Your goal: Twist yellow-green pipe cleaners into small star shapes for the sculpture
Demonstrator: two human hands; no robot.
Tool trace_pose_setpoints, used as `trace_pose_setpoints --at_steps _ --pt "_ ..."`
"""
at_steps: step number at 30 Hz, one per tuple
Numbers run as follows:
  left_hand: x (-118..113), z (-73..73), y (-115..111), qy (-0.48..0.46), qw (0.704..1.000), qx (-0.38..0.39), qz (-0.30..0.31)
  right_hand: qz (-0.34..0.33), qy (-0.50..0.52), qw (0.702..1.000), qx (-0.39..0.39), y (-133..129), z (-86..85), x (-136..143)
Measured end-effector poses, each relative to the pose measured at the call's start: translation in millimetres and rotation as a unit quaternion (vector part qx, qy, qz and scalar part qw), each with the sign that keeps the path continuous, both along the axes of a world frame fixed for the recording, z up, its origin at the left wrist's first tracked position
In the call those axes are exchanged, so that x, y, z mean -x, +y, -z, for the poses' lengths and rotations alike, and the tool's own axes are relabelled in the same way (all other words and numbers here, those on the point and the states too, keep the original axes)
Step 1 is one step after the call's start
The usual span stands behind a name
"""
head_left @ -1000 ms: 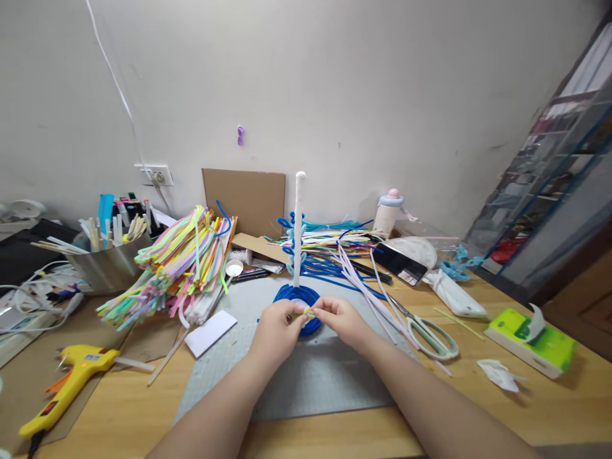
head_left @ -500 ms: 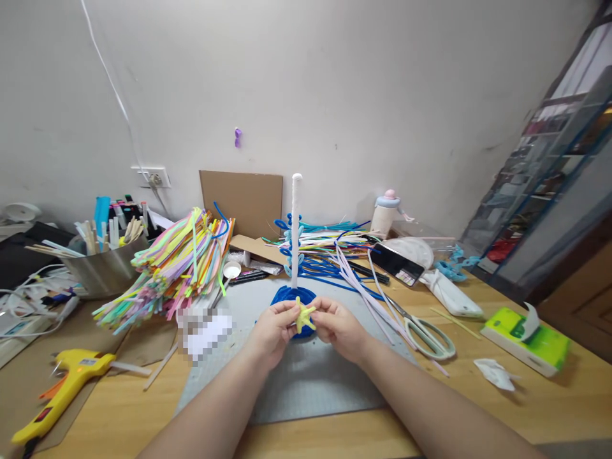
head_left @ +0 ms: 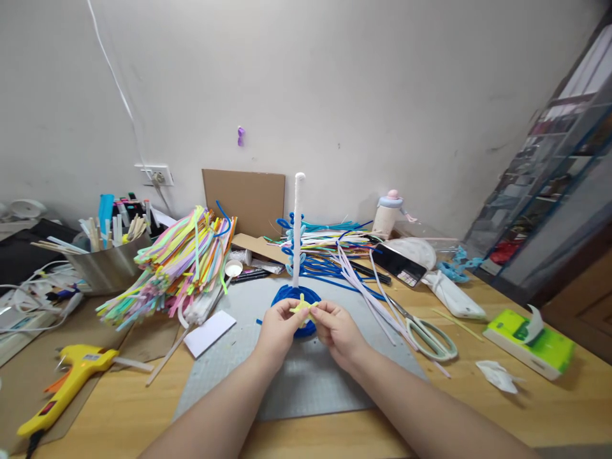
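Note:
Between my two hands is a small yellow pipe-cleaner star [head_left: 302, 305], its lower part covered by my fingers. My left hand [head_left: 280, 328] pinches the star's left side between thumb and fingers. On the other side, my right hand [head_left: 338, 326] pinches its right edge. Just behind the hands lies a round blue coiled base [head_left: 285, 292], partly hidden by them. A white fuzzy upright stick [head_left: 297, 236] rises from that base, with blue loops [head_left: 289, 239] beside it. All this is over a grey cutting mat [head_left: 315, 389].
Left are a yellow glue gun [head_left: 71, 386], a metal pot of sticks [head_left: 109, 268], a bundle of colored pipe cleaners [head_left: 186, 261] and a white card [head_left: 210, 334]. Right are scissors [head_left: 433, 338], a phone [head_left: 398, 263], a white power bank [head_left: 456, 298], a green tissue pack [head_left: 528, 341] and a bottle [head_left: 387, 217].
The yellow star has been tilted in my fingers, so it now shows flatter. My hands stay close together around it. The view has shifted slightly.

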State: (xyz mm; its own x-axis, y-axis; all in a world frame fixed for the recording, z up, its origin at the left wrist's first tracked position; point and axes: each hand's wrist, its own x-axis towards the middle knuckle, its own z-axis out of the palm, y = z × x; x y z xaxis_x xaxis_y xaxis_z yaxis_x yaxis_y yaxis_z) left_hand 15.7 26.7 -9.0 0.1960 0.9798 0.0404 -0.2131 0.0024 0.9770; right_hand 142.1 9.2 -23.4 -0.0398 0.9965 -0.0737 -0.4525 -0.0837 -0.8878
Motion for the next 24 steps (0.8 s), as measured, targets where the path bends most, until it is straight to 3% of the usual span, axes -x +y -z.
trace_pose_setpoints --at_steps 3,5,7,10,12,15,16,18,21,24 --pt "-1 2.2 0 0.047 0.998 -0.019 -0.038 0.01 -0.092 0.996 -0.019 0 3.9 1" --pt "-2 3.7 0 0.086 0.994 -0.044 -0.059 0.051 -0.217 0.971 -0.083 -1 5.9 1" --pt "-2 5.2 -2 0.126 0.987 -0.075 -0.066 0.091 -0.374 0.908 -0.166 -3 6.2 -2" --pt "-2 6.5 -4 0.186 0.972 -0.122 -0.068 0.103 -0.578 0.766 -0.261 -8 3.4 -8" --pt "1 5.8 -3 0.228 0.96 -0.146 -0.065 0.089 -0.651 0.687 -0.309 -10 0.5 -11" --pt "9 1.9 3 0.29 0.942 -0.169 -0.025 0.058 -0.684 0.628 -0.365 -10 -3.9 -17" --pt "13 0.1 5 0.302 0.938 -0.169 0.006 0.045 -0.679 0.627 -0.379 -9 -5.3 -20" --pt "21 -3.5 10 0.297 0.939 -0.147 0.093 0.004 -0.645 0.651 -0.4 -5 -8.2 -25" --pt "31 -8.5 15 0.232 0.939 -0.048 0.248 -0.069 -0.538 0.736 -0.405 2 -12.3 -32" --pt "35 -12.3 16 0.101 0.947 0.031 0.303 -0.058 -0.424 0.807 -0.407 7 -15.5 -33"
